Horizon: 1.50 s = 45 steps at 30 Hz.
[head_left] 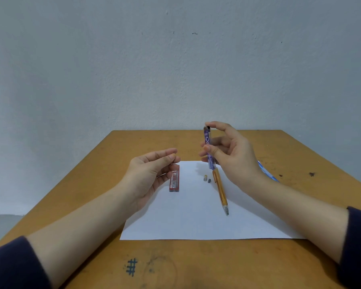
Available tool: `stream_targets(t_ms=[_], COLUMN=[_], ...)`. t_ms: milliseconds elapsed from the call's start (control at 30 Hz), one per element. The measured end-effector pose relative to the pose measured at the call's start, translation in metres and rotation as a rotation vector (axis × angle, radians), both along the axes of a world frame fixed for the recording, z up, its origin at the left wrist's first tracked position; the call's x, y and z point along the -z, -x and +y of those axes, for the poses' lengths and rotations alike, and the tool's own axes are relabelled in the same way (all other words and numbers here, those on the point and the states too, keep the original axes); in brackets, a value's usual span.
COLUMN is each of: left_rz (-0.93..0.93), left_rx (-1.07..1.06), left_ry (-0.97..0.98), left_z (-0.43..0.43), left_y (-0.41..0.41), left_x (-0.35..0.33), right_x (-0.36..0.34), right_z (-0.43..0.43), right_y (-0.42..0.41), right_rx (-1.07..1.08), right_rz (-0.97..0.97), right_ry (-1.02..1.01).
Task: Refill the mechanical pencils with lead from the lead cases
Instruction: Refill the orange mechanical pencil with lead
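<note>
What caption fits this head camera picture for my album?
Left hand pinches a thin lead, right hand holds a purple lead case, orange mechanical pencil lies on white paper.

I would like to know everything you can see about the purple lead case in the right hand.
The purple lead case is a slim, translucent plastic tube with white print and a black cap at its top. It is held almost upright above the white paper. The right hand grips it, with the forefinger at the cap and the thumb and other fingers round its middle. Its lower end hangs by the rear end of the orange pencil; whether they touch cannot be told.
</note>
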<state>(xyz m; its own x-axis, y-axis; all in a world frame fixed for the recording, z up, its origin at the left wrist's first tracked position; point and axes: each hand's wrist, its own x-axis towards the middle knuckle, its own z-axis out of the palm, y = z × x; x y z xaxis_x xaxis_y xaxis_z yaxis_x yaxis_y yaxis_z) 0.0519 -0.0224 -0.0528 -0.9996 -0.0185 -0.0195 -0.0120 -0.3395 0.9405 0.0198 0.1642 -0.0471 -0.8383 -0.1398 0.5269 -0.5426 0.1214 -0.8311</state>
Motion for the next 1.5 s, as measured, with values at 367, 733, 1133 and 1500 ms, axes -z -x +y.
stream_targets(t_ms=[367, 733, 1133, 1500], left_rz=[0.002, 0.006, 0.007, 0.007], left_rx=[-0.025, -0.021, -0.033, -0.030], left_ry=[0.022, 0.018, 0.019, 0.063], left_z=[-0.001, -0.002, -0.001, -0.002], left_y=[0.002, 0.001, 0.000, 0.000], left_x=[0.000, -0.001, 0.000, 0.001], right_x=[-0.001, -0.004, 0.008, -0.008], right_z=[-0.009, -0.013, -0.016, -0.004], right_y=[-0.014, -0.024, -0.019, -0.017], right_rx=[0.033, 0.070, 0.110, -0.125], right_rz=[-0.077, -0.114, 0.113, 0.181], right_ry=[-0.148, -0.846, -1.114, -1.272])
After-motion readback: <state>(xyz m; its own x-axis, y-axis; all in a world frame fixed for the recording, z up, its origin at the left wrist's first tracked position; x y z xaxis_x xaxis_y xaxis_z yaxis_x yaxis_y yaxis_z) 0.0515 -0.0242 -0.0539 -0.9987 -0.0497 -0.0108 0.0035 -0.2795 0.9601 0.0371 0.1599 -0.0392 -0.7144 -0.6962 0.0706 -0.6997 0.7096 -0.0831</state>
